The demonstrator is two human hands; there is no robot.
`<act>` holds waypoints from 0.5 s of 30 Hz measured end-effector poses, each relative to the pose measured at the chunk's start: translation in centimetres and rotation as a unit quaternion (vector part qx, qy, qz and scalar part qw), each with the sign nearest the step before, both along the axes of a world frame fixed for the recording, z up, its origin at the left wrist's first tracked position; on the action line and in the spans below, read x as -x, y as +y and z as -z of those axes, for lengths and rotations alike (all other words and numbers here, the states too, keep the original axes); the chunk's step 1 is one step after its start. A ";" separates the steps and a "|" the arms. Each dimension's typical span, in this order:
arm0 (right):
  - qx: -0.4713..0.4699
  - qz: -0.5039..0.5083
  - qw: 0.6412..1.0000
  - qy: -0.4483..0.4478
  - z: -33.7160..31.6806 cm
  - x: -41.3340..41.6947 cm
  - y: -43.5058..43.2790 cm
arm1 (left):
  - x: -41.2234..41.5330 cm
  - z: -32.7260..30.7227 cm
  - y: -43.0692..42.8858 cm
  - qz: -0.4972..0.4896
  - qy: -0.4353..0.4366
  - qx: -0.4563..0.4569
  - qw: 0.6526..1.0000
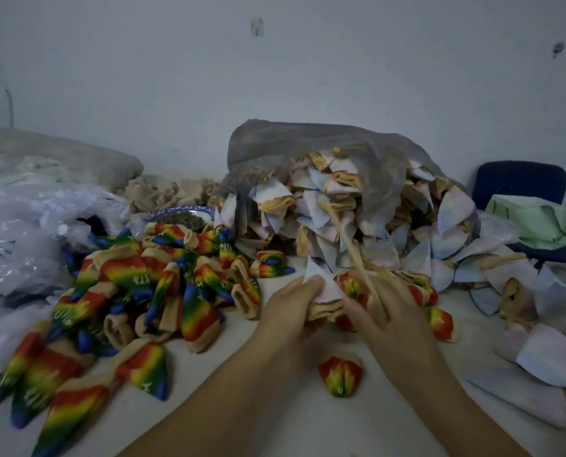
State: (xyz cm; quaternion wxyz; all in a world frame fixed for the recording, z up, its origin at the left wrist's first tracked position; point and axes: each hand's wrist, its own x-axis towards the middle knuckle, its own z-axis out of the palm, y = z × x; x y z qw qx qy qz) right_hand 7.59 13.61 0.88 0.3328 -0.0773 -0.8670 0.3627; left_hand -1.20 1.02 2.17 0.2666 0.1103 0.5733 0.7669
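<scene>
On the table, before the bag of socks, my left hand grips a folded pastel sock bundle; my right hand pinches a stretched tan strip. Tying seems underway; next, probably, wind it round.

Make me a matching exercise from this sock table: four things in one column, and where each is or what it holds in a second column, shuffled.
Column one:
1. rainbow socks
2. chair
3. left hand
4. right hand

Column two:
A. fingers hold a stretched tan strand
B. far right, at the back
C. heaped at the left
D. grips a folded pale sock

Pairs: 1-C, 2-B, 3-D, 4-A
</scene>
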 end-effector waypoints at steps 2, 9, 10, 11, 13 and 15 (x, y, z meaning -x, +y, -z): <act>-0.021 -0.038 0.999 -0.030 0.0 0.1 -0.7 | 0.1 0.5 0.1 0.013 0.013 -0.006 1.000; -0.044 -0.021 0.999 0.009 0.7 0.9 -0.2 | 0.0 1.8 0.4 0.100 0.045 0.019 0.994; -0.040 -0.015 0.999 0.016 0.7 0.9 -0.1 | 0.0 2.0 0.4 0.104 0.069 0.012 0.992; -0.034 -0.009 0.999 0.020 0.7 0.8 0.1 | 0.0 2.2 0.3 0.105 0.118 0.017 0.987; -0.021 0.011 0.999 0.026 0.8 0.7 0.4 | -0.5 2.3 0.3 0.115 0.225 0.051 0.966; -0.020 0.037 0.998 0.037 0.8 0.6 0.7 | -0.8 2.5 0.4 0.102 0.265 0.079 0.956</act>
